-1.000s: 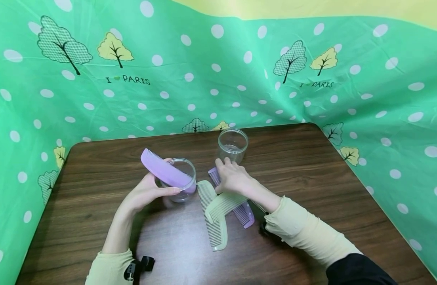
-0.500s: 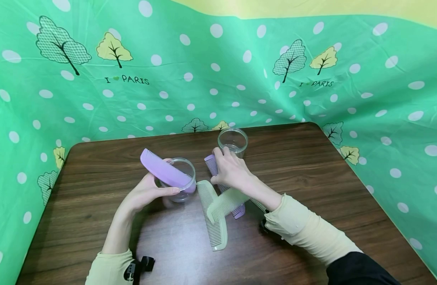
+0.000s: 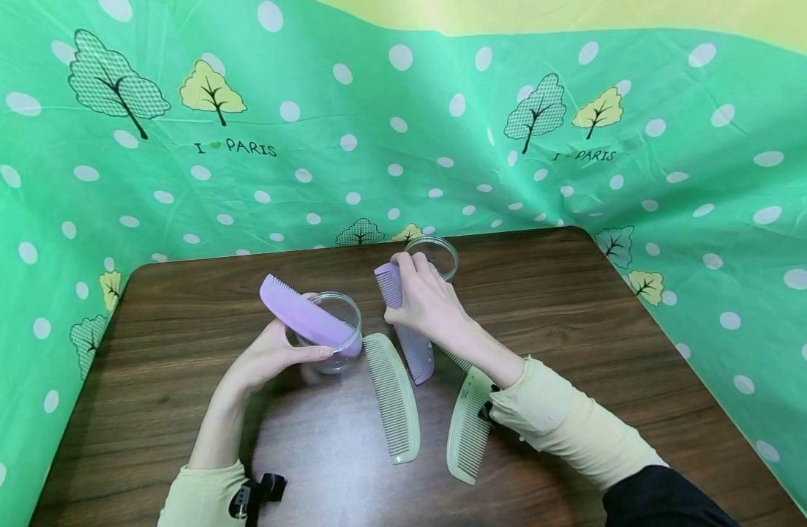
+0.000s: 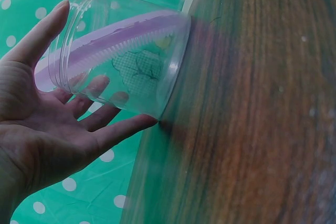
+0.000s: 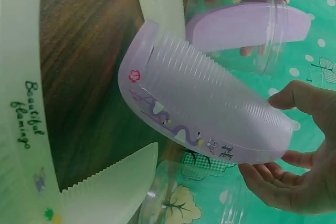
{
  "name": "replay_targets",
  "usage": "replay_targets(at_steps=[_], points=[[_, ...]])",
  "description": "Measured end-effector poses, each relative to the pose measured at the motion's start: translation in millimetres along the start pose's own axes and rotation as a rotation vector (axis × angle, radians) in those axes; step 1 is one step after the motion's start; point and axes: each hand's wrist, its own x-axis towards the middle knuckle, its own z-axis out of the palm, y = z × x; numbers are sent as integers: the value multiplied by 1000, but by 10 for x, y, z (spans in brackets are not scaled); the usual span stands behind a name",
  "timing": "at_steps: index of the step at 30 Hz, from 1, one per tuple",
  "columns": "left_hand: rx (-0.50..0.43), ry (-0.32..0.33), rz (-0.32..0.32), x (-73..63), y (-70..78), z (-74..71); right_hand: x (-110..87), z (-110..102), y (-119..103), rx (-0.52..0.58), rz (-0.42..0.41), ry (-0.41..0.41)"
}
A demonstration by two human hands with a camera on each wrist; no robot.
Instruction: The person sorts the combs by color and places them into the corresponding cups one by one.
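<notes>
My left hand (image 3: 268,359) holds a clear plastic jar (image 3: 333,364) standing on the table, thumb on the near side and fingers around the far side. A purple comb (image 3: 298,311) leans inside that jar, its upper end sticking out past the rim to the left. In my right hand (image 3: 432,300) a second purple comb (image 3: 415,357) is pinched near one end; in the right wrist view this comb (image 5: 194,98) shows a printed flamingo pattern and a red flower. Another clear jar (image 3: 452,252) stands behind the right hand, largely hidden by it.
Pale green combs lie on the brown wooden table (image 3: 179,351): one (image 3: 393,402) right of the held jar, one (image 3: 467,428) by the right sleeve, and another (image 3: 452,356) mostly under the right forearm. A green dotted cloth (image 3: 377,161) hangs behind the table.
My right hand has drawn the purple comb out from under a green comb, up and toward the back jar. That green comb has dropped to the right. The left hand stays put.
</notes>
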Motion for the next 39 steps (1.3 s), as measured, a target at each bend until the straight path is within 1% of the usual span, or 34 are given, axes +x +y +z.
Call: replay_targets(at_steps=[6, 12, 26, 30, 36, 39], points=[[23, 5, -9, -3, -5, -2, 6, -77, -29, 31, -15, 72], [22, 4, -10, -2, -7, 1, 30, -161, -49, 54, -22, 128], [3, -3, -8, 1, -4, -1, 82, -376, -131, 129, -55, 219], [-9, -5, -12, 7, -5, -3, 104, -424, -170, 157, -83, 252], [-3, -5, -19, 9, -3, -7, 144, -491, -263, 196, -98, 307], [-2, -7, -16, 12, -3, -10, 174, -532, -320, 220, -119, 327]])
